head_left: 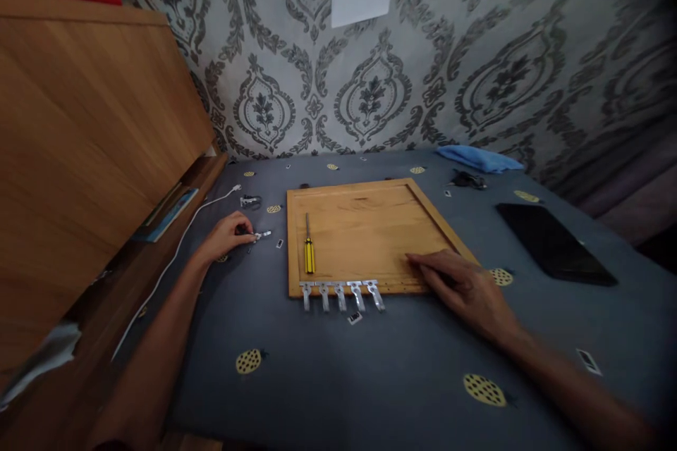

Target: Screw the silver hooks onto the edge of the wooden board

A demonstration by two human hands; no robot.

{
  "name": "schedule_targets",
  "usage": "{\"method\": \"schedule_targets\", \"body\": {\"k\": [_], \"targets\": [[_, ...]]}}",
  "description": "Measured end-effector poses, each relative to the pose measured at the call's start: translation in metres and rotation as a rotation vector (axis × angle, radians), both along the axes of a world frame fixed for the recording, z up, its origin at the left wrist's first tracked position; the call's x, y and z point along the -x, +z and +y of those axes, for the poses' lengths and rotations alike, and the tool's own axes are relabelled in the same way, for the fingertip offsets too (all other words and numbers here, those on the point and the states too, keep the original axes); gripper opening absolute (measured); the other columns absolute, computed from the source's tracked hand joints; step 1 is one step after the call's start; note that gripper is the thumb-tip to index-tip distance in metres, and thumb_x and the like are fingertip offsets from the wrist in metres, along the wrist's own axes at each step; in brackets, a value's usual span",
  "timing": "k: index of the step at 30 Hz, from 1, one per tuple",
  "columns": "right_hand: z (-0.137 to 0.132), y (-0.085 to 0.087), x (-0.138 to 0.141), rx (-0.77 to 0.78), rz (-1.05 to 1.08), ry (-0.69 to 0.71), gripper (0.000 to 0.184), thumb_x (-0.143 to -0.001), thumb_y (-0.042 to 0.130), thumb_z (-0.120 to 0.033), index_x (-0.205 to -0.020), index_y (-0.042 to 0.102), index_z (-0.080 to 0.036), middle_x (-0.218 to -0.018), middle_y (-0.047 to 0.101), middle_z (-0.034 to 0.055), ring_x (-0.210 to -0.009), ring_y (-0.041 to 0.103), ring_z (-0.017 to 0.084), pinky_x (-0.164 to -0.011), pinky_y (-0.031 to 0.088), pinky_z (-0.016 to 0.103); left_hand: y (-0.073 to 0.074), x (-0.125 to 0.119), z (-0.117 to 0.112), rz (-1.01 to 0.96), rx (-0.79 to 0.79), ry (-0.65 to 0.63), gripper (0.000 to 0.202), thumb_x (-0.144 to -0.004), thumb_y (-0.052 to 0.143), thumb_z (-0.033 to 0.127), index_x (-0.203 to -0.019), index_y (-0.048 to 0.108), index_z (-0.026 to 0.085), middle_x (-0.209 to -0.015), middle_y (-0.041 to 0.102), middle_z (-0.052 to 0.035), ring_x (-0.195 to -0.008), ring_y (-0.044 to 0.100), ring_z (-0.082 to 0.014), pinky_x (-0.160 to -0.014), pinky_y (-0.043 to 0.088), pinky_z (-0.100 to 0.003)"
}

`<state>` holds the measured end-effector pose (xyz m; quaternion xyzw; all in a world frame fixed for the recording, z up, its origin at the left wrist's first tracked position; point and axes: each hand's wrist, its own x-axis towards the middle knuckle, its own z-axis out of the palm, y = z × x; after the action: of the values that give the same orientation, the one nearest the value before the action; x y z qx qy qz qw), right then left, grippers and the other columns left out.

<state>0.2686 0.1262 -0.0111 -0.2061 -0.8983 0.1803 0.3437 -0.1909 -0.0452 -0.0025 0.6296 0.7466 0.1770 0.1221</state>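
Observation:
My left hand [228, 238] is over the grey cloth left of the wooden board [364, 225], its fingertips pinched on a small silver metal fitting [263, 234] shaped like a hinge. Several similar metal fittings [341, 296] line the board's front edge, their arms hanging toward me. A yellow and black screwdriver [309, 254] lies on the left of the board, shaft pointing away. My right hand [465, 289] rests over the board's front right corner, index finger stretched out, thumb apart, nothing visible in it.
Behind my left hand lie more small metal pieces [250, 201] and a white cable [180, 246]. A wooden cabinet [95, 127] stands at left. On the right are a black tablet-like slab [553, 243], a black bundled item [468, 180] and a blue cloth [479, 158] by the patterned wall.

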Motion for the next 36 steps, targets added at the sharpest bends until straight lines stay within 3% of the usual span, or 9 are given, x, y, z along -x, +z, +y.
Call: {"method": "schedule_targets", "body": {"k": [10, 18, 23, 26, 32, 36], "targets": [[-0.002, 0.000, 0.002, 0.068, -0.043, -0.041, 0.029, -0.097, 0.049, -0.028, -0.108, 0.074, -0.019, -0.092, 0.075, 0.0099, -0.083, 0.070, 0.023, -0.074, 0.056, 0.037, 0.008, -0.025, -0.009, 0.193, 0.042, -0.074, 0.030, -0.096, 0.062, 0.038, -0.115, 0.063, 0.015, -0.113, 0.066, -0.0081, -0.099, 0.066, -0.0203, -0.086, 0.058, -0.041], [-0.003, 0.026, 0.022, 0.119, -0.031, 0.070, 0.028, -0.098, 0.051, -0.027, -0.113, 0.072, -0.017, -0.098, 0.074, 0.0084, -0.085, 0.068, 0.018, -0.073, 0.052, 0.031, 0.011, -0.031, -0.015, 0.260, 0.089, -0.098, 0.028, -0.095, 0.062, 0.040, -0.105, 0.064, 0.014, -0.105, 0.066, -0.0063, -0.096, 0.064, -0.0198, -0.089, 0.055, -0.042], [-0.009, 0.037, 0.044, 0.144, -0.024, 0.184, 0.028, -0.098, 0.050, -0.026, -0.112, 0.072, -0.015, -0.097, 0.073, 0.0082, -0.082, 0.066, 0.016, -0.073, 0.052, 0.031, 0.010, -0.032, -0.016, 0.204, 0.084, -0.101, 0.044, -0.090, 0.055, 0.059, -0.102, 0.066, 0.018, -0.104, 0.066, -0.0066, -0.099, 0.062, -0.0229, -0.093, 0.050, -0.043], [-0.015, 0.042, 0.056, 0.150, -0.029, 0.241, 0.028, -0.099, 0.050, -0.025, -0.112, 0.071, -0.013, -0.103, 0.072, 0.0106, -0.090, 0.066, 0.017, -0.078, 0.053, 0.032, 0.010, -0.033, -0.016, 0.172, 0.071, -0.070, 0.055, -0.083, 0.046, 0.071, -0.098, 0.068, 0.024, -0.102, 0.067, -0.0051, -0.098, 0.063, -0.0261, -0.091, 0.050, -0.041], [-0.024, 0.039, 0.082, 0.077, -0.110, 0.322, 0.023, -0.098, 0.054, -0.017, -0.112, 0.071, -0.009, -0.106, 0.073, 0.0115, -0.096, 0.068, 0.016, -0.087, 0.053, 0.030, -0.014, -0.022, -0.010, 0.123, -0.061, -0.032, 0.041, -0.077, 0.047, 0.065, -0.085, 0.070, 0.032, -0.091, 0.071, -0.0027, -0.090, 0.068, -0.0303, -0.086, 0.052, -0.044], [-0.018, 0.031, 0.090, 0.060, -0.145, 0.304, 0.020, -0.096, 0.058, -0.017, -0.111, 0.071, -0.012, -0.104, 0.075, 0.0086, -0.093, 0.069, 0.015, -0.085, 0.054, 0.028, -0.024, -0.018, -0.004, 0.124, -0.133, -0.037, 0.030, -0.078, 0.048, 0.066, -0.082, 0.066, 0.043, -0.084, 0.072, 0.0052, -0.088, 0.069, -0.0310, -0.084, 0.053, -0.047]]}}
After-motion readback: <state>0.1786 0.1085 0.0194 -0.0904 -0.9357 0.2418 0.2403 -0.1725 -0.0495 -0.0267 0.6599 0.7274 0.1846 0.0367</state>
